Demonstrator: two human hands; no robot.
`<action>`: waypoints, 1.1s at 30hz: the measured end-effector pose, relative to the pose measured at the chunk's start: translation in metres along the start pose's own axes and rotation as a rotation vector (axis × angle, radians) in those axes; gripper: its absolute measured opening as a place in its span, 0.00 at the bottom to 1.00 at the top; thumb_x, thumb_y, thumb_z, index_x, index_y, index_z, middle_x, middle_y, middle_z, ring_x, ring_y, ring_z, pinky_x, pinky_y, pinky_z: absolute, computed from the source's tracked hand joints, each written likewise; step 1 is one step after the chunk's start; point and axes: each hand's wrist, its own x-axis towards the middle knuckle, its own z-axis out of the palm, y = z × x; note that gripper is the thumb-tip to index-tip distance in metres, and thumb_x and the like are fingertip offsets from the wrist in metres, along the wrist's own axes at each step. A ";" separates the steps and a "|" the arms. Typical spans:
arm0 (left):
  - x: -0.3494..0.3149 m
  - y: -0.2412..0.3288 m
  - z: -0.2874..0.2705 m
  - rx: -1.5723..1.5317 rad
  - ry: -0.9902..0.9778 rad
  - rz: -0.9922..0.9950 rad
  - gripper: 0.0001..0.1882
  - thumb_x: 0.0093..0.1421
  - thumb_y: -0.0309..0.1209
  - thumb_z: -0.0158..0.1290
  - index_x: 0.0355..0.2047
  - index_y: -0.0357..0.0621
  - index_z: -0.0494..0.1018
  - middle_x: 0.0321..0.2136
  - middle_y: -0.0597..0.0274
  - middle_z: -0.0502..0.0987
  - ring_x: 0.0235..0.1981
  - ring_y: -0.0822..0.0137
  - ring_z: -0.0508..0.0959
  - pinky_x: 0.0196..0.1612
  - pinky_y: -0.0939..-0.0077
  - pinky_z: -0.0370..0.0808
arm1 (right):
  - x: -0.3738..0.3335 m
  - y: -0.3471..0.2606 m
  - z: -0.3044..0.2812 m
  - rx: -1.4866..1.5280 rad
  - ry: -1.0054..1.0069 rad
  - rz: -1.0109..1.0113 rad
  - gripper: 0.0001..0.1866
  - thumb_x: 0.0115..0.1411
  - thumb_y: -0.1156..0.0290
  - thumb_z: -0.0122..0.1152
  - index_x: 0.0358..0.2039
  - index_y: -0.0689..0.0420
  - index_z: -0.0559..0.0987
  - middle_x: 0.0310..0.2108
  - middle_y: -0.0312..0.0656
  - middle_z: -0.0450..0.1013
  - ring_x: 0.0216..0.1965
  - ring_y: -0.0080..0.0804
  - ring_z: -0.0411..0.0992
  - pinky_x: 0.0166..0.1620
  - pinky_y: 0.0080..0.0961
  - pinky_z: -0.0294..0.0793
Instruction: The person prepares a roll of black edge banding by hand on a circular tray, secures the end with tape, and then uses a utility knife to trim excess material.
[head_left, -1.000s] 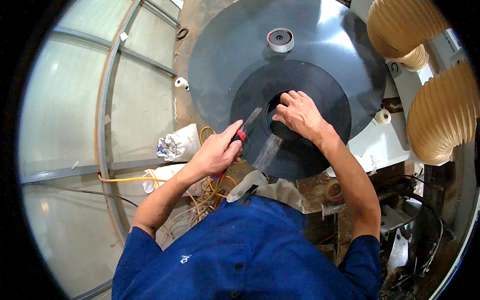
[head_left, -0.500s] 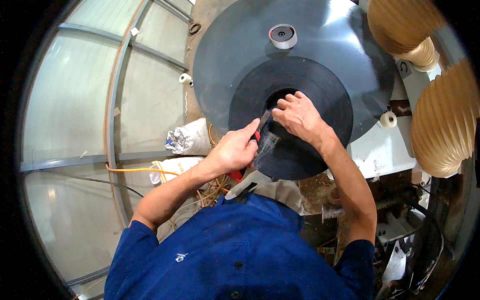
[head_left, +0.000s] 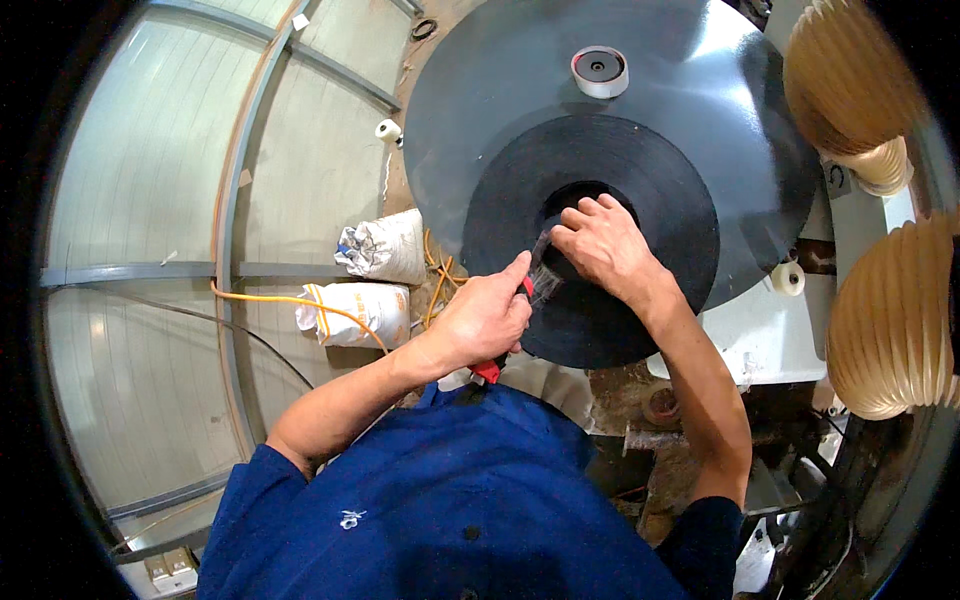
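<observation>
My left hand [head_left: 490, 315] is closed round a knife [head_left: 486, 371] with a red and black handle, thumb stretched along it. Its blade is hard to make out beside the clear film. A large coiled roll of black strip [head_left: 640, 180] lies flat below both hands. My right hand [head_left: 608, 243] bends over the near part of the roll's dark centre hole [head_left: 585, 190], fingers curled together. Whatever its fingertips hold is hidden. A crinkled piece of clear film [head_left: 545, 280] lies over the roll's near left side, between the two hands.
The roll rests on a big grey round disc [head_left: 450, 130]; a white tape roll [head_left: 600, 85] sits at the far side. Ribbed tan hoses [head_left: 890, 320] stand right. White sacks [head_left: 385, 250] and an orange cable [head_left: 290, 298] lie left, by the panelled wall [head_left: 130, 180].
The view has shifted slightly. My left hand with the knife has drawn back a little toward me, and the blade shows less. My right hand stays by the centre hole.
</observation>
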 end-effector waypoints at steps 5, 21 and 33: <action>0.006 0.004 0.004 0.297 0.056 0.122 0.31 0.64 0.27 0.42 0.68 0.33 0.54 0.25 0.39 0.77 0.24 0.50 0.82 0.32 0.58 0.78 | 0.000 0.001 0.004 0.046 0.021 -0.037 0.07 0.53 0.71 0.61 0.34 0.51 0.82 0.34 0.36 0.75 0.43 0.33 0.73 0.49 0.31 0.69; 0.026 0.002 0.011 0.286 0.054 0.122 0.30 0.61 0.26 0.42 0.65 0.30 0.59 0.29 0.34 0.78 0.32 0.45 0.83 0.40 0.55 0.78 | 0.000 0.006 0.015 0.197 0.137 -0.005 0.07 0.44 0.77 0.63 0.26 0.56 0.78 0.30 0.39 0.73 0.38 0.36 0.71 0.46 0.31 0.70; 0.025 -0.007 0.015 0.284 0.062 0.162 0.30 0.61 0.24 0.41 0.65 0.30 0.58 0.27 0.41 0.79 0.29 0.54 0.83 0.38 0.58 0.79 | 0.002 0.013 0.017 0.239 0.159 0.060 0.12 0.39 0.78 0.66 0.28 0.56 0.78 0.30 0.39 0.74 0.38 0.41 0.72 0.46 0.34 0.72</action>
